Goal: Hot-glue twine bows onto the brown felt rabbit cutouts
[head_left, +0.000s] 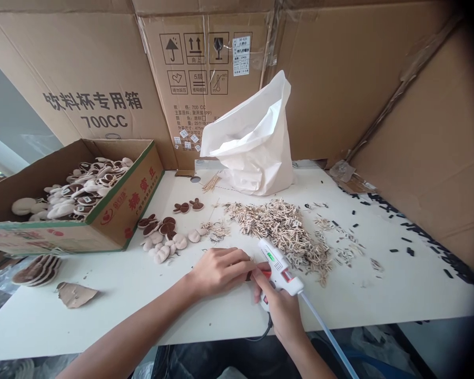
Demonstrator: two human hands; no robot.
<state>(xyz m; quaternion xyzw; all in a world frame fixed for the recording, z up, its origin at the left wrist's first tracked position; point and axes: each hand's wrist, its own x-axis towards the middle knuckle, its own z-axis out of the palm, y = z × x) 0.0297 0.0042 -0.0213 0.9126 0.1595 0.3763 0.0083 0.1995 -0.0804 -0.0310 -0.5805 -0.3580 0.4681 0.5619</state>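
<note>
My right hand (283, 308) is closed around the handle of a white hot glue gun (278, 263), its nozzle end pointing up and left. A long glue stick (327, 331) runs out of its back, toward the lower right. Just left of the gun, my left hand (221, 269) is bent down near the table with its fingers curled. A small brown piece (249, 276) shows at its fingertips, mostly hidden by both hands. Beyond the left hand lie cream plush pieces (161, 251) and brown bunny-shaped pieces (167, 226).
A large pile of small beige pieces (276, 223) spreads behind the gun. A white bag (256, 152) stands at the back. At left, a cardboard box (142, 195) holds many plush pieces; a brown stack (37, 270) and torn cardboard (76, 295) lie before it. Black bits (408, 251) scatter right.
</note>
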